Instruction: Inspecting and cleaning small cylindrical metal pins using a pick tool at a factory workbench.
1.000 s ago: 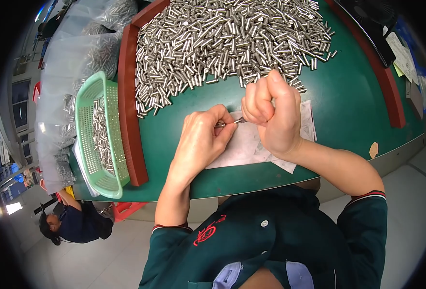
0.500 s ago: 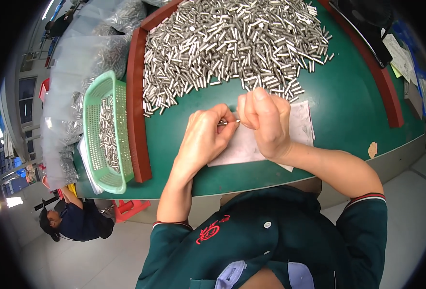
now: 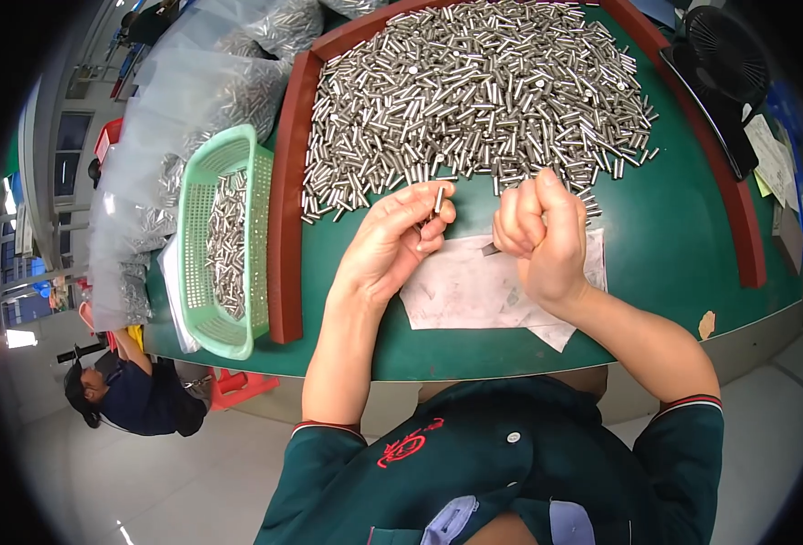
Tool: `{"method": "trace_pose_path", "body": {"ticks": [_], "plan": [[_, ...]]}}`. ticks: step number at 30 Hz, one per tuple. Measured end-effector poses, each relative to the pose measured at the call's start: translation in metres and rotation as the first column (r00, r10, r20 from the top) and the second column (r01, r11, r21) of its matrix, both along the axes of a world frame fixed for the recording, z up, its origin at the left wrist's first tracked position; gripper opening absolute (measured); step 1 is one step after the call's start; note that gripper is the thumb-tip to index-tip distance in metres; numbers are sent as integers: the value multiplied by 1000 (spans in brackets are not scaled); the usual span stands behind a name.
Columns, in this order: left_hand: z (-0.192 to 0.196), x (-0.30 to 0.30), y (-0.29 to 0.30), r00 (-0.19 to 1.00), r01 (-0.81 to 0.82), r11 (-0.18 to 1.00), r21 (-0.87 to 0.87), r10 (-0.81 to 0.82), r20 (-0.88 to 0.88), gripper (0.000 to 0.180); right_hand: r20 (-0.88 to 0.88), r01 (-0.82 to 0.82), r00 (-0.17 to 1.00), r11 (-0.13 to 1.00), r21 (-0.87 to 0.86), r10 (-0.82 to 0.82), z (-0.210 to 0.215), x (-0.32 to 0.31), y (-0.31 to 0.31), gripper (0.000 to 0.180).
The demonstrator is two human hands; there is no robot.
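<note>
Between the thumb and fingers of my left hand (image 3: 395,238), a small metal pin (image 3: 438,200) stands nearly upright; more metal seems to lie inside the curled fingers. To its right, my right hand (image 3: 543,238) is closed like a fist, apart from the left. A dark, flat tip (image 3: 490,249) pokes out of it on the left side; the fingers hide the rest of that tool. Both hands are over a smudged white paper sheet (image 3: 465,291). Just beyond them spreads a large heap of metal pins (image 3: 474,91) on the green tabletop (image 3: 665,236).
Dark red wooden rails (image 3: 285,227) border the heap. Left of them stands a green plastic basket (image 3: 260,200) with pins inside, beside clear bags (image 3: 247,100) of metal parts. A black fan (image 3: 724,54) is at the far right. A person (image 3: 133,391) works at the lower left.
My hands have drawn apart, the right one shifting right. A pin now shows upright in my left fingers, and a dark tip shows at my right hand. The whole view has shifted slightly.
</note>
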State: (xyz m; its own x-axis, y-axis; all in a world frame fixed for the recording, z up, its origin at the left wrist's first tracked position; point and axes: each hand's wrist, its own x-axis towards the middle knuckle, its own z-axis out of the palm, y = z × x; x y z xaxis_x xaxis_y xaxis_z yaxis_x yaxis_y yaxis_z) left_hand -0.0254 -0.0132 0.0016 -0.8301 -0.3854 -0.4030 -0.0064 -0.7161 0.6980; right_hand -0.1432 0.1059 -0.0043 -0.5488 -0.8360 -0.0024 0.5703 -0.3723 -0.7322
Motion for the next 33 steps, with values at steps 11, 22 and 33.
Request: {"method": "trace_pose_path", "body": {"ticks": [11, 22, 33], "plan": [[6, -2, 3, 978, -200, 979, 48, 196, 76, 13, 29, 2, 1000, 1000, 15, -3, 1, -4, 1, 44], [-13, -26, 10, 854, 363, -51, -930, 417, 311, 26, 5, 11, 1000, 1000, 19, -11, 3, -5, 0, 45], [-6, 0, -7, 997, -25, 997, -68, 20, -75, 4, -23, 20, 1000, 997, 68, -19, 4, -4, 0, 44]]}}
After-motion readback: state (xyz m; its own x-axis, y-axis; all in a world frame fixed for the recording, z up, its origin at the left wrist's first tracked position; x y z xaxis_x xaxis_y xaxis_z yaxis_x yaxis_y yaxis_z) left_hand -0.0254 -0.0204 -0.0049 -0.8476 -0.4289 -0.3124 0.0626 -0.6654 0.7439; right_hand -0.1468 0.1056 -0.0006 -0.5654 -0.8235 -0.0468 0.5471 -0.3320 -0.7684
